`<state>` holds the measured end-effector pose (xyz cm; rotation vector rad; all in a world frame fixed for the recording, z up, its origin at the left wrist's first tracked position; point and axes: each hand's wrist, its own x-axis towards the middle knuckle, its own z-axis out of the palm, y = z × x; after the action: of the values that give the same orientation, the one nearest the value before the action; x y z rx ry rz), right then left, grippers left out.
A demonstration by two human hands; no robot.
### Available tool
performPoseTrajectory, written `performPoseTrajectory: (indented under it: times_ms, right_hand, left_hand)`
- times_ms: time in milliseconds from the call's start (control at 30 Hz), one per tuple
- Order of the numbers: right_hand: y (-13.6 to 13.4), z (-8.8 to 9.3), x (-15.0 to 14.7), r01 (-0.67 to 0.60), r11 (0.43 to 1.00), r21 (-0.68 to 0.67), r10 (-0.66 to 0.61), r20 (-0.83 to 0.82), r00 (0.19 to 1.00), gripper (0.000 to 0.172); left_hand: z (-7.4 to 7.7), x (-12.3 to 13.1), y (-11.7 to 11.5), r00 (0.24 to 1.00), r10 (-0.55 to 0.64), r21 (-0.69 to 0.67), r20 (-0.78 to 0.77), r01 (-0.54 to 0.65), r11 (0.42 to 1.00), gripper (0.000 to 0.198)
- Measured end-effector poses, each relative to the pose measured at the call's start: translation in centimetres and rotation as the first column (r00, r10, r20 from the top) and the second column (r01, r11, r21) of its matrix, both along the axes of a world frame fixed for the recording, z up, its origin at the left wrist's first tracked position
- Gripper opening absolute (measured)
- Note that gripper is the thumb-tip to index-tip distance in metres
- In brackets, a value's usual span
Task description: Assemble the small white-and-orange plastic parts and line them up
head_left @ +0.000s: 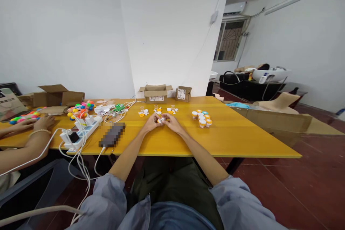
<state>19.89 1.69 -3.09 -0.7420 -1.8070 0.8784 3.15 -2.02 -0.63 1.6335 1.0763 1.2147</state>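
1. Head view, hands. The left hand (151, 122) and the right hand (172, 122) meet at the middle of the yellow table (231, 140), forearms resting on its top. Both sets of fingers are curled in narrow and pinch one small white piece (161, 119) between them.

2. Head view, position of the held item. The small white piece sits in the gap between the two hands, just above the table top, straight ahead of the person. Neither hand is nearer; both touch it. It seems to lie crosswise, from one hand to the other, but it is too small to tell its long axis for certain.

3. Head view, nearby items.
   - A cluster of small jars (201, 118) stands near the right hand: short, round, with orange, white and teal lids.
   - Loose small parts (157, 110), white and orange, lie just beyond the hands.
   - Two cardboard boxes (155, 93) stand at the far edge, by the wall.

4. Head view, left side. A white power strip (81, 131) with trailing cables lies well apart from the left hand, a dark phone (111, 135) beside it. Glossy coloured balls (81, 107) lie beyond. A co-worker's hand (40, 122) rests on the table.

5. Materials. The table top is smooth and lightly glossy; the boxes are matt brown card.
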Motion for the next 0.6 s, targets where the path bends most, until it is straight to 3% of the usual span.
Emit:
performPoseTrajectory:
  times_ms: [133, 300, 600]
  right_hand:
    - [-0.26, 0.1, -0.08, 0.021, 1.0, -0.02, -0.021, -0.007, 1.0, 0.033]
    - [-0.33, 0.37, -0.01, 0.051, 0.998, -0.021, -0.051, 0.017, 0.999, 0.022]
    - [-0.54, 0.39, -0.05, 0.057, 0.998, 0.009, -0.057, 0.009, 0.998, 0.032]
  left_hand:
    - [-0.23, -0.12, 0.17, 1.0, -0.005, -0.004, -0.002, 0.005, 1.0, 0.043]
    - [-0.38, -0.15, 0.35, 1.0, 0.004, -0.001, -0.013, -0.004, 1.0, 0.045]
    - [-0.33, -0.16, 0.38, 1.0, -0.008, 0.0, -0.001, 0.008, 1.0, 0.045]
